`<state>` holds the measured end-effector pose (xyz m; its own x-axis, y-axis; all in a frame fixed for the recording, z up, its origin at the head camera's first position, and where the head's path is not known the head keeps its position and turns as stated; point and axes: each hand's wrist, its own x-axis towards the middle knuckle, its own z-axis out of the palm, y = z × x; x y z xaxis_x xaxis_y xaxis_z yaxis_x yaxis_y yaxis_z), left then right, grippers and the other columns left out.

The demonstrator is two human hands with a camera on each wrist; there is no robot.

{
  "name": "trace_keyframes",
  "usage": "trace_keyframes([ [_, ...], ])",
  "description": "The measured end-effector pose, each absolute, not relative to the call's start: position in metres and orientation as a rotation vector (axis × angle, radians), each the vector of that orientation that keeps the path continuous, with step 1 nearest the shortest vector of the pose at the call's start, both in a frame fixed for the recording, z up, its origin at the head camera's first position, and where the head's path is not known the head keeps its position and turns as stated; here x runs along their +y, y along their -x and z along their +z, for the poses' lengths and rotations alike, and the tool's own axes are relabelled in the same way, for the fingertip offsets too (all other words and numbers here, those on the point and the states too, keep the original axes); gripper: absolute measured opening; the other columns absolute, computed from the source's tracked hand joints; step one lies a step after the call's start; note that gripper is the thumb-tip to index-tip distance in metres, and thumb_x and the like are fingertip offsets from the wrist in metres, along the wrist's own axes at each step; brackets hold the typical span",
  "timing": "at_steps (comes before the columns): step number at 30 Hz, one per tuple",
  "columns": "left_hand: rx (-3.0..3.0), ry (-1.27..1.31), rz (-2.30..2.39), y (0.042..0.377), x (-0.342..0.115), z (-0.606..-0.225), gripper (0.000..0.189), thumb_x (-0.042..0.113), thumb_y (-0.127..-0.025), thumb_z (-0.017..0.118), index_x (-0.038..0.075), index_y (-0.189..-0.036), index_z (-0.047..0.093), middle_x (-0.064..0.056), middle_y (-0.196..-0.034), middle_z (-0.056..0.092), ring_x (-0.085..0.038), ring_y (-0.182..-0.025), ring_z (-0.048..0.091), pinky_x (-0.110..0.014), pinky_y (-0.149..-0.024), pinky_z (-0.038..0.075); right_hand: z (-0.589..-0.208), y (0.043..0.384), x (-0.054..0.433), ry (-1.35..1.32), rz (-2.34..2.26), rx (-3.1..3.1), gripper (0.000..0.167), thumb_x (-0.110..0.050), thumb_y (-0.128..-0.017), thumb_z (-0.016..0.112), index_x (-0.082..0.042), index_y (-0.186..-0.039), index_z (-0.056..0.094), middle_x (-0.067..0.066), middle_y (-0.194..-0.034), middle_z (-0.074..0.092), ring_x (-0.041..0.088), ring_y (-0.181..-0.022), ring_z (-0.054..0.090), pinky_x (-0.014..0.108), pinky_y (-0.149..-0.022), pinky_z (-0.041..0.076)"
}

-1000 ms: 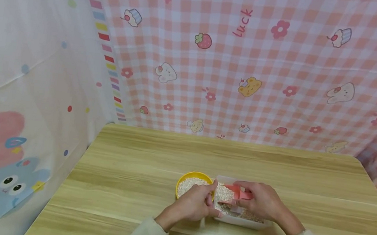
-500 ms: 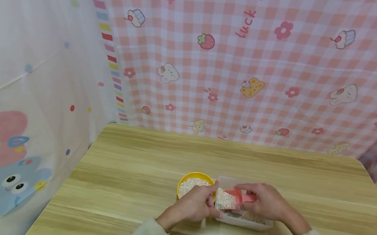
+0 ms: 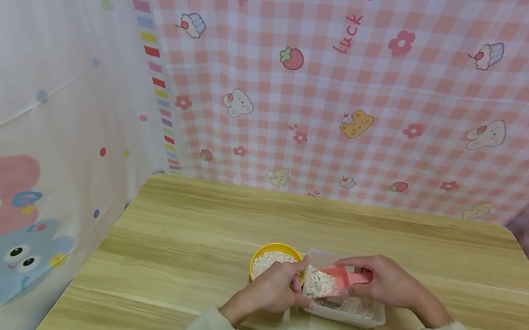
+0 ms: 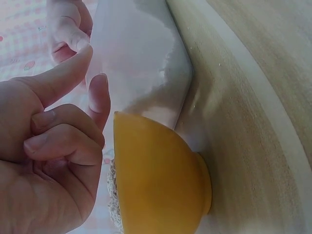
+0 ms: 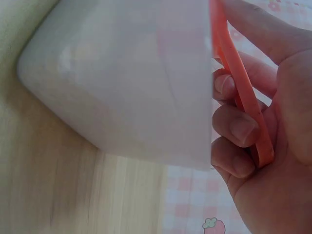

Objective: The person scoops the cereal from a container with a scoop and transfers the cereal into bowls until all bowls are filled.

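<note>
My right hand [image 3: 386, 282] grips the handle of a pink-red scoop [image 3: 341, 278], loaded with pale oat-like flakes [image 3: 319, 283], over a translucent white plastic box [image 3: 358, 321]. In the right wrist view, curled fingers [image 5: 239, 127] wrap the scoop's handle [image 5: 246, 87] beside the box wall [image 5: 131, 83]. At the box's left end, my left hand [image 3: 274, 287] pinches the rim with thumb and index finger; its other fingers are curled in the left wrist view. Left of the box, partly behind that hand, stands a yellow bowl [image 4: 156, 175] filled with similar flakes.
Browner grains [image 3: 357, 305] lie in the right part of the box. The wooden table [image 3: 192, 266] meets a pink checked cloth [image 3: 313, 94] at the back and a white printed cloth [image 3: 53, 106] at the left. A few crumbs show by the box in the left wrist view.
The scoop has come up level with its heap of flakes. My right hand has shifted slightly right and pulled its handle back. My left hand stays at the box's left end.
</note>
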<state>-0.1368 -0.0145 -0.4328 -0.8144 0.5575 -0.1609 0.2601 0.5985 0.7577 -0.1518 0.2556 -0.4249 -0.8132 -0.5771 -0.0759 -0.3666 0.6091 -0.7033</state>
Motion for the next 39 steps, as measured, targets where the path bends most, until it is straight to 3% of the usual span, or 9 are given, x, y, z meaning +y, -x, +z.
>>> trace_keyframes([
  [2, 2.444, -0.664, 1.077, 0.137, -0.014, -0.433, 0.093, 0.026, -0.079, 0.084, 0.004, -0.153, 0.031, 0.012, -0.067, 0.059, -0.003, -0.057, 0.05, -0.018, -0.061, 0.044, -0.424, 0.151, 0.257, 0.781, -1.026, 2.545, 0.053, -0.034, -0.085, 0.078, -0.01, -0.131, 0.064, -0.008, -0.076, 0.055, 0.003, -0.064, 0.04, 0.021, -0.055, 0.037],
  [6, 2.445, -0.669, 1.079, 0.136, -0.015, -0.433, 0.093, 0.025, -0.08, 0.084, 0.004, -0.154, 0.031, 0.012, -0.067, 0.059, -0.002, -0.058, 0.05, -0.017, -0.063, 0.044, -0.426, 0.151, 0.261, 0.798, -1.064, 2.542, 0.054, -0.035, -0.086, 0.077, -0.008, -0.13, 0.064, -0.01, -0.071, 0.048, 0.002, -0.062, 0.037, 0.022, -0.054, 0.035],
  [23, 2.486, -0.582, 1.079, 0.132, -0.018, -0.43, 0.093, 0.027, -0.08, 0.084, 0.007, -0.155, 0.031, 0.011, -0.068, 0.059, -0.005, -0.058, 0.052, -0.021, -0.06, 0.044, -0.44, 0.15, 0.263, 0.762, -1.332, 2.478, 0.048, -0.018, -0.088, 0.076, -0.003, -0.131, 0.062, -0.005, -0.071, 0.052, 0.002, -0.06, 0.044, 0.022, -0.052, 0.041],
  [35, 2.56, -0.566, 1.181, 0.134, -0.036, -0.423, 0.082, 0.032, -0.081, 0.083, 0.006, -0.148, 0.044, 0.012, -0.077, 0.06, -0.004, -0.065, 0.052, -0.026, -0.084, 0.047, -0.443, 0.148, 0.265, 0.712, -1.459, 2.452, 0.047, -0.016, -0.087, 0.077, -0.006, -0.131, 0.063, -0.001, -0.073, 0.055, 0.004, -0.061, 0.046, 0.024, -0.05, 0.042],
  [37, 2.575, -0.555, 1.198, 0.135, -0.04, -0.422, 0.08, 0.032, -0.081, 0.083, 0.007, -0.147, 0.046, 0.01, -0.082, 0.061, -0.005, -0.068, 0.051, -0.026, -0.082, 0.047, -0.444, 0.148, 0.265, 0.713, -1.468, 2.452, 0.047, -0.016, -0.087, 0.077, -0.006, -0.131, 0.063, -0.001, -0.074, 0.055, 0.004, -0.061, 0.046, 0.024, -0.05, 0.041],
  [39, 2.581, -0.542, 1.22, 0.135, -0.045, -0.421, 0.077, 0.033, -0.081, 0.082, 0.008, -0.146, 0.047, 0.006, -0.089, 0.063, -0.006, -0.065, 0.05, -0.025, -0.072, 0.047, -0.445, 0.148, 0.265, 0.719, -1.481, 2.448, 0.047, -0.015, -0.087, 0.077, -0.006, -0.13, 0.063, -0.001, -0.073, 0.055, 0.003, -0.061, 0.045, 0.024, -0.049, 0.041],
])
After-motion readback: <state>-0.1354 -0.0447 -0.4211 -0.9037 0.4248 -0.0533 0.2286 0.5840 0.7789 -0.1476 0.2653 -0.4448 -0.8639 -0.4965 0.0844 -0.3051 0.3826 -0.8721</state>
